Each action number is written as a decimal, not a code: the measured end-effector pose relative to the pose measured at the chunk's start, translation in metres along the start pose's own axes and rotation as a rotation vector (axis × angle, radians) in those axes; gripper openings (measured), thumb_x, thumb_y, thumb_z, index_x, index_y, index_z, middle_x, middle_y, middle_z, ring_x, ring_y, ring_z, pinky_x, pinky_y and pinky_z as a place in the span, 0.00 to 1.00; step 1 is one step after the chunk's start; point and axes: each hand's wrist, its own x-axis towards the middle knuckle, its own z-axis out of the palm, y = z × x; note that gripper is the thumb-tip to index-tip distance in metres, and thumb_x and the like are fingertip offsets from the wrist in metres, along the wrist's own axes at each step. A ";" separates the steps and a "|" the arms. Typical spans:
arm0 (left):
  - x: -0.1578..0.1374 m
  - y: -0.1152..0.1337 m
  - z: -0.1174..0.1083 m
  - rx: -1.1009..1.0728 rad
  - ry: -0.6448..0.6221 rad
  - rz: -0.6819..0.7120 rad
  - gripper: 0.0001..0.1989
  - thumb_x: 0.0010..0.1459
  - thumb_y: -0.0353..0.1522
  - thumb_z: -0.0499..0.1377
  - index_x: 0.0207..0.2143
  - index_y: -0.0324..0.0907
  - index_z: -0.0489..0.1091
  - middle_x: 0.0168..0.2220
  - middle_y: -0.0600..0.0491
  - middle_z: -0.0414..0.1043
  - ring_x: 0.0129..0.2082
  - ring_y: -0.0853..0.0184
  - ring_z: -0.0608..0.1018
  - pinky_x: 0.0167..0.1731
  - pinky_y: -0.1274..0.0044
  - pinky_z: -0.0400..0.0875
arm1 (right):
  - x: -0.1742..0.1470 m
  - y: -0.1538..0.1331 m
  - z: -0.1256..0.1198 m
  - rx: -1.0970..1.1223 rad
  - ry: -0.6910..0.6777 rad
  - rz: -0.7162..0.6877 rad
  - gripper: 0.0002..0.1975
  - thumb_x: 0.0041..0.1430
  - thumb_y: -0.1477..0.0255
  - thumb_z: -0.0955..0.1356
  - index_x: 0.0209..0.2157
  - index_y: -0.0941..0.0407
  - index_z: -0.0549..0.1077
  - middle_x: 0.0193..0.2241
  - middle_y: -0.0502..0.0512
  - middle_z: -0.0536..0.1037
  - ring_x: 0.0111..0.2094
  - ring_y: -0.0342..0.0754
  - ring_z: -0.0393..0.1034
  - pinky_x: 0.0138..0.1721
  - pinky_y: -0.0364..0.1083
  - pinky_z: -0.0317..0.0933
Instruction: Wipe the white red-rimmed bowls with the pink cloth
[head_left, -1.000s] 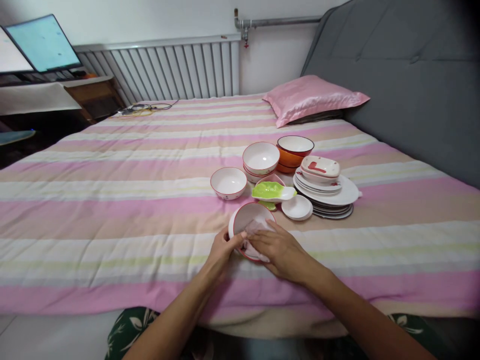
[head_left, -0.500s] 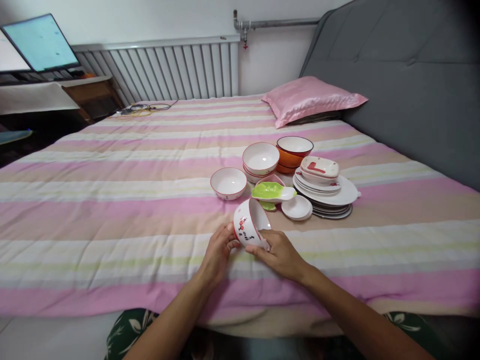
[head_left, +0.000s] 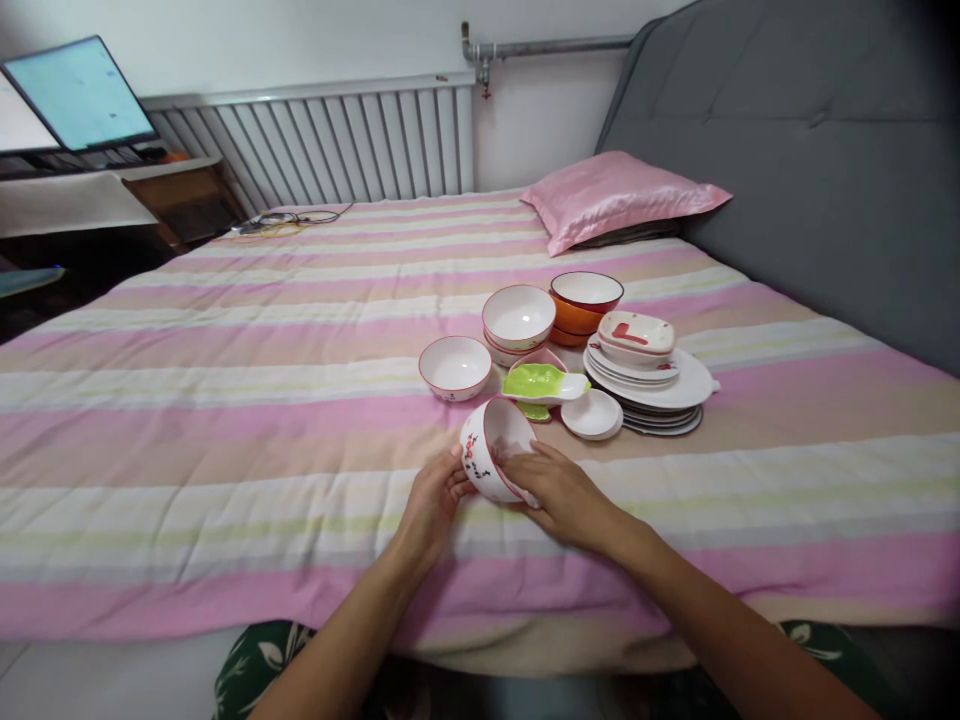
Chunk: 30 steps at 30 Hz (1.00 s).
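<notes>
Between my hands a white bowl [head_left: 478, 455] with a red rim and a printed flower pattern is held tilted, its opening facing right. My left hand [head_left: 435, 500] grips its base side from the left. My right hand [head_left: 559, 495] holds the rim on the right, fingers inside the bowl and thumb hidden below. Just beyond are a matching single bowl [head_left: 455, 368], a stack of similar bowls [head_left: 519, 318], a green leaf-shaped dish [head_left: 541, 382] with a white handle, and small white saucers [head_left: 591, 415].
Orange bowls [head_left: 577, 318] are stacked behind. To the right, plates [head_left: 686, 385] are piled with a rectangular dish [head_left: 637, 335] on top. A pink pillow [head_left: 622, 195] lies near the grey headboard [head_left: 810, 180]. Cables [head_left: 300, 218] lie at the far left of the striped bed [head_left: 225, 430].
The bowl has turned so its opening shows more, and it has shifted slightly left. My right fingers have moved further into the bowl, and the thumb has left its outer wall.
</notes>
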 end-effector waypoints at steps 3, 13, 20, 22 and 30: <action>0.000 0.000 0.000 -0.019 0.018 0.010 0.13 0.47 0.39 0.64 0.30 0.37 0.74 0.27 0.52 0.76 0.26 0.69 0.74 0.30 0.78 0.68 | 0.001 -0.002 0.005 -0.016 0.028 0.019 0.10 0.59 0.70 0.65 0.42 0.56 0.71 0.39 0.58 0.78 0.42 0.51 0.71 0.44 0.47 0.60; 0.001 -0.002 -0.002 -0.027 0.029 -0.006 0.12 0.51 0.39 0.62 0.31 0.38 0.73 0.26 0.52 0.74 0.26 0.70 0.74 0.29 0.78 0.67 | 0.004 -0.018 -0.004 0.203 0.014 0.172 0.07 0.58 0.66 0.67 0.32 0.56 0.70 0.29 0.50 0.76 0.30 0.47 0.70 0.31 0.42 0.59; 0.001 -0.002 -0.002 -0.018 0.027 -0.005 0.12 0.51 0.39 0.62 0.31 0.38 0.73 0.26 0.52 0.74 0.26 0.70 0.73 0.29 0.78 0.68 | -0.001 0.003 -0.004 0.056 -0.054 0.009 0.20 0.55 0.79 0.65 0.50 0.54 0.66 0.49 0.56 0.74 0.51 0.50 0.66 0.58 0.54 0.46; 0.001 -0.002 -0.003 -0.022 0.024 0.002 0.11 0.52 0.38 0.62 0.31 0.37 0.73 0.26 0.52 0.74 0.26 0.70 0.73 0.29 0.78 0.68 | 0.000 0.002 0.000 0.050 -0.041 0.003 0.13 0.57 0.76 0.65 0.45 0.56 0.69 0.44 0.57 0.76 0.47 0.51 0.68 0.54 0.52 0.52; 0.001 -0.003 -0.004 -0.045 0.012 0.014 0.10 0.51 0.37 0.62 0.30 0.37 0.73 0.27 0.53 0.73 0.26 0.70 0.73 0.28 0.79 0.67 | 0.005 -0.024 -0.002 0.295 0.014 0.226 0.13 0.60 0.61 0.64 0.32 0.57 0.69 0.27 0.51 0.74 0.27 0.46 0.67 0.29 0.42 0.58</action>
